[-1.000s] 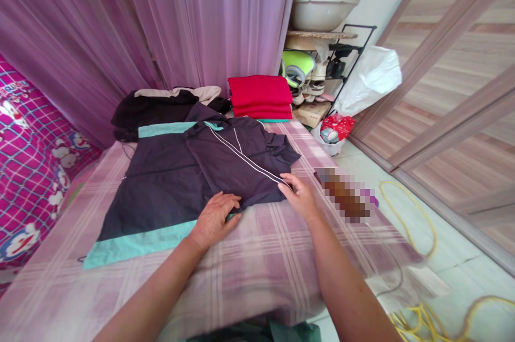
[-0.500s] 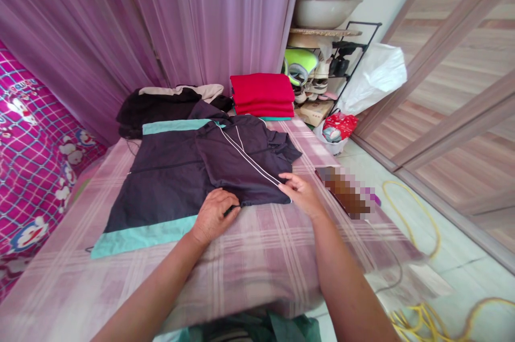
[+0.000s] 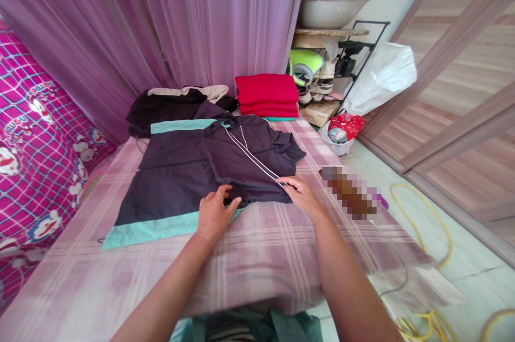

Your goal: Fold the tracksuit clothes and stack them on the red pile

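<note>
A dark jacket (image 3: 169, 181) with teal bands and white piping lies spread on the bed, its collar end toward the right. One sleeve (image 3: 249, 170) is laid across its body. My right hand (image 3: 301, 196) pinches the sleeve's piped edge near the right end. At the jacket's near edge is my left hand (image 3: 215, 210), its thumb and fingers apart, with the fingertips over the dark cloth. A bit of teal trim shows just right of the left thumb.
A red folded stack (image 3: 267, 96) and a dark clothes pile (image 3: 169, 108) sit at the bed's far side, before a purple curtain (image 3: 225, 20). A blurred-out object (image 3: 349, 194) lies at the right. Beyond are a shoe rack (image 3: 358, 52) and yellow hose (image 3: 422, 224) on the floor.
My left hand has loosened, its thumb and fingers spreading apart at the jacket's near edge. My right hand stays at the piped sleeve edge. The view has shifted slightly.
</note>
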The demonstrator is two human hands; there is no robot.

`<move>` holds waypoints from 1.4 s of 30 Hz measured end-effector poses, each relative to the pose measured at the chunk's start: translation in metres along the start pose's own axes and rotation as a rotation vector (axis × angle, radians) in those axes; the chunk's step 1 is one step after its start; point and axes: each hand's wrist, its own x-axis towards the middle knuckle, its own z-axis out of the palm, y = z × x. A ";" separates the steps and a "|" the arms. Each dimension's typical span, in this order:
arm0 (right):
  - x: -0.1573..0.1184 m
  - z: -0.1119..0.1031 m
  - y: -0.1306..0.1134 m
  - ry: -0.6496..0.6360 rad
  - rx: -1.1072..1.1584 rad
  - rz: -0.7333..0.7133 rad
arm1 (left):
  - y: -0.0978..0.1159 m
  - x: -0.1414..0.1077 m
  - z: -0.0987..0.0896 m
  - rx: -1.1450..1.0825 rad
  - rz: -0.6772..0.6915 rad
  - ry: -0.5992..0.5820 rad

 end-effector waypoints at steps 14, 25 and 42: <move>-0.033 -0.019 -0.019 -0.020 0.041 0.183 | -0.005 -0.039 -0.003 -0.287 0.101 -0.062; -0.044 -0.026 -0.027 -0.112 0.031 0.148 | -0.011 -0.034 -0.006 -0.435 0.107 -0.165; -0.052 -0.029 -0.053 -0.599 -0.428 0.130 | -0.016 -0.041 -0.026 0.054 0.535 -0.303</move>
